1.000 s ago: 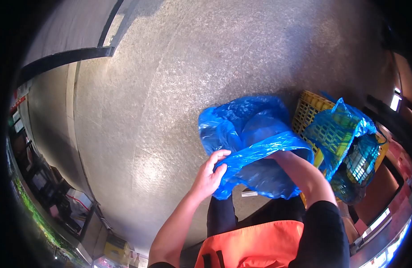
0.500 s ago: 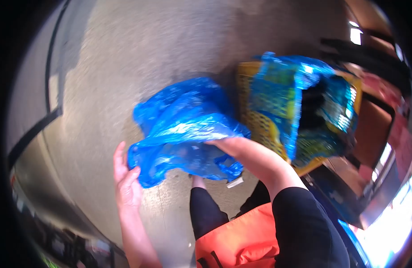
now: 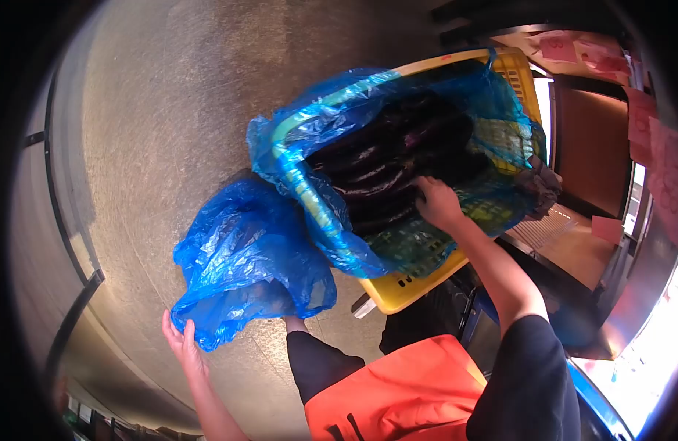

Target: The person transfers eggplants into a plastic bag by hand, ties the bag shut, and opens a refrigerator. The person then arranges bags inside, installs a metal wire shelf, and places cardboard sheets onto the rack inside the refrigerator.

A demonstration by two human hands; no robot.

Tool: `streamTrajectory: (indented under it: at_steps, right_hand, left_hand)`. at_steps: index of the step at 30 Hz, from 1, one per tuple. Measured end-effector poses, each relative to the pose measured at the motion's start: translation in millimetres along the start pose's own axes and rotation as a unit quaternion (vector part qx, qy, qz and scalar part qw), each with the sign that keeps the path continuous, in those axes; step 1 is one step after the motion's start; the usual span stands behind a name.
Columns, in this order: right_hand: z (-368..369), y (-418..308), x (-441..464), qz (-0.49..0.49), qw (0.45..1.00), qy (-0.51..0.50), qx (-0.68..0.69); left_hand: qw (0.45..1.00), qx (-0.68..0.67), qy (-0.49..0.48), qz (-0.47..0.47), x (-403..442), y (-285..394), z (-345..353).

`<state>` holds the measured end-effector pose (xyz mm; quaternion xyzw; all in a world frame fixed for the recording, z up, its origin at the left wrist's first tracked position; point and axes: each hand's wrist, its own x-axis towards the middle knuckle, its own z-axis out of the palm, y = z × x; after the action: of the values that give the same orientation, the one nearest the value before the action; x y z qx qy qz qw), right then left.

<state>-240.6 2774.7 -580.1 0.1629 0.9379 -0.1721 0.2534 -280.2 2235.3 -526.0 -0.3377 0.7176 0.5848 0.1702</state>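
Many dark purple eggplants [image 3: 375,165] lie side by side in a yellow plastic crate [image 3: 401,292] lined with a thin blue bag. My right hand [image 3: 440,203] is inside the crate, its fingers curled at the near end of an eggplant; the fingertips are partly hidden. To the left of the crate hangs a loose blue plastic bag [image 3: 243,253], its mouth towards me. At the bag's lower left edge, my left hand [image 3: 183,344] pinches the film between thumb and fingers. Nothing can be made out inside this bag.
A crumpled brownish wad [image 3: 539,189] sits at the crate's right edge. Beyond it are cardboard boxes [image 3: 589,140] and pink paper sheets [image 3: 651,125]. Concrete floor [image 3: 155,140] stretches to the left. My orange apron [image 3: 397,389] is below.
My right hand has left the blue bag and reached right into the crate. The view has turned towards the crate, showing the eggplants. My left hand still holds the bag's edge.
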Motion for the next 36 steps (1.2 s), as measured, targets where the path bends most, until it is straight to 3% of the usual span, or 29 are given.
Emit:
streamTrajectory:
  at_steps: [1,4,7,10,13,16,19,22,25,28,31,34,36]
  right_hand:
    - [13.4,22.4,15.6,0.011,0.994,-0.017,-0.107]
    - [53.8,52.2,59.9,-0.133,0.966,-0.017,-0.219]
    - [85.4,56.6,89.3,-0.133,0.936,-0.146,-0.290]
    - [86.5,57.9,102.6,-0.172,0.923,-0.181,-0.293]
    - [66.0,54.3,93.8,-0.209,0.921,-0.256,-0.206]
    - [72.3,77.2,75.7,-0.087,0.894,-0.440,-0.010]
    - [84.8,90.2,68.6,-0.120,0.854,-0.491,-0.127]
    - [96.2,94.6,81.2,-0.055,0.844,-0.529,-0.067]
    - [89.2,82.3,86.4,-0.067,0.832,-0.520,-0.179]
    - [103.4,77.2,98.2,-0.115,0.752,-0.607,-0.231]
    - [71.3,50.8,99.7,0.072,0.717,-0.687,-0.098]
    - [68.0,67.8,84.0,0.053,0.808,-0.585,-0.037]
    - [73.3,74.5,78.6,0.018,0.792,-0.609,-0.020]
  left_hand:
    - [1.000,0.010,0.011,-0.004,-4.2,-2.3,3.7]
    - [0.997,0.069,0.034,-0.010,-18.5,-10.8,10.5]
    - [0.994,0.090,0.060,-0.019,-30.4,-24.0,15.5]
    - [0.992,0.102,0.067,-0.044,-36.2,-35.3,17.4]
    - [0.991,0.102,0.072,-0.052,-36.3,-42.5,14.7]
    - [0.991,0.091,0.083,-0.058,-35.1,-44.4,20.1]
    - [0.991,0.086,0.084,-0.063,-34.7,-43.3,22.8]
    - [0.993,0.063,0.078,-0.054,-39.3,-37.6,27.9]
    - [0.992,0.033,0.094,-0.078,-49.9,-41.2,24.1]
    - [0.978,0.004,0.150,-0.148,-70.6,-43.8,35.3]
    - [0.974,-0.042,0.135,-0.178,-75.1,-60.6,30.3]
    - [0.973,-0.037,0.139,-0.181,-73.6,-64.3,30.3]
    - [0.976,-0.038,0.130,-0.169,-72.4,-68.2,29.8]
